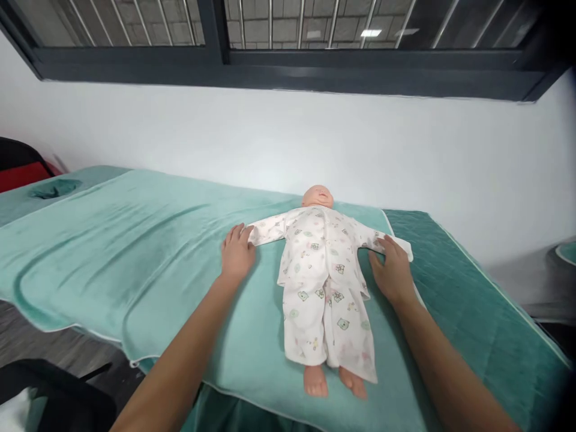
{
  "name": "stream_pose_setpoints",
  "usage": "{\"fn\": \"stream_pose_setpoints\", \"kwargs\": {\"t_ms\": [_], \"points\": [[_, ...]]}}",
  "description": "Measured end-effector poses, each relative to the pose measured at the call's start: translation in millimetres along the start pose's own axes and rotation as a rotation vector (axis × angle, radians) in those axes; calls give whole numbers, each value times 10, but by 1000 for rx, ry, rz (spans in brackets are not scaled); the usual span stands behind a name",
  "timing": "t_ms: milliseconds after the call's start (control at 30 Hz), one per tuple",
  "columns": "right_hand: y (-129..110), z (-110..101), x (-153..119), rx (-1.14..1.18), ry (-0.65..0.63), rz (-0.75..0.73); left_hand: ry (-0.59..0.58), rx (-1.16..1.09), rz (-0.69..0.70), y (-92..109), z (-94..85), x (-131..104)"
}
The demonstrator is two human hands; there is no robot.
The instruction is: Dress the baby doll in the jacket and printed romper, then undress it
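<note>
A baby doll [317, 195] lies on its back, its head toward the wall and its arms stretched out sideways. It wears a white printed pajama top [315, 246] and matching pants [328, 324], with both bare feet showing below the hems. My left hand [237, 252] grips the cuff end of the sleeve on the left of the view, fingers curled. On the other side, my right hand [392, 269] holds the opposite sleeve near its end between thumb and fingers. The doll's own hands are hidden.
Under the doll a light green cover [180, 240] spreads over a padded bed, with a darker green part [468, 300] at the right. A white wall [202, 132] and a barred window stand behind. A black chair [54, 396] is at the lower left.
</note>
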State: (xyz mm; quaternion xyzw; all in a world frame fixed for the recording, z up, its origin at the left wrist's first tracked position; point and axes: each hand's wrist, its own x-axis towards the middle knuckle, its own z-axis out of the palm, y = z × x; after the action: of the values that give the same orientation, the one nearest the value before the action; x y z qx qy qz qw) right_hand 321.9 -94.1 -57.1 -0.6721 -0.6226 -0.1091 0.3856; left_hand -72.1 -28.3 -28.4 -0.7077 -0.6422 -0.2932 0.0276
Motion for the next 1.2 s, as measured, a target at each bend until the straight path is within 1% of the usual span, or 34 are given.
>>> {"fn": "stream_pose_setpoints", "kwargs": {"t_ms": [100, 167, 267, 333, 467, 600, 667, 733, 800, 900, 967, 1033, 1100, 1133, 1200], "points": [[264, -150, -99, -225, -82, 55, -87, -54, -140, -172, -35, 53], [353, -209, -131, -298, -157, 134, -118, -83, -170, -211, -28, 92], [354, -217, -132, -333, -280, 264, -127, -107, -168, -193, -11, 133], [315, -199, -117, -341, -318, 321, -126, -119, -156, -175, -7, 168], [281, -194, -96, -348, -287, 403, -105, -156, -157, -223, -21, 300], [303, -212, -85, -334, -285, 423, -29, -197, -208, -336, -37, 446], [307, -212, -82, -331, -284, 434, -6, -220, -203, -371, -27, 476], [306, -206, -81, -337, -278, 450, -8, -229, -172, -382, -3, 471], [306, -200, -83, -344, -275, 460, -24, -204, -157, -373, 25, 447], [314, -201, -84, -356, -276, 465, -39, -118, -177, -345, 37, 399], [314, -216, -83, -359, -265, 466, -35, -75, -185, -319, 8, 355], [282, -244, -100, -349, -219, 462, -16, -59, -180, -274, -51, 270], [185, -289, -167, -304, -135, 429, 12, -58, -157, -197, -132, 105], [104, -320, -233, -257, -86, 393, 30, -80, -127, -142, -179, -20], [-128, -402, -446, -106, -4, 286, 63, -181, -33, -4, -277, -366]]}}
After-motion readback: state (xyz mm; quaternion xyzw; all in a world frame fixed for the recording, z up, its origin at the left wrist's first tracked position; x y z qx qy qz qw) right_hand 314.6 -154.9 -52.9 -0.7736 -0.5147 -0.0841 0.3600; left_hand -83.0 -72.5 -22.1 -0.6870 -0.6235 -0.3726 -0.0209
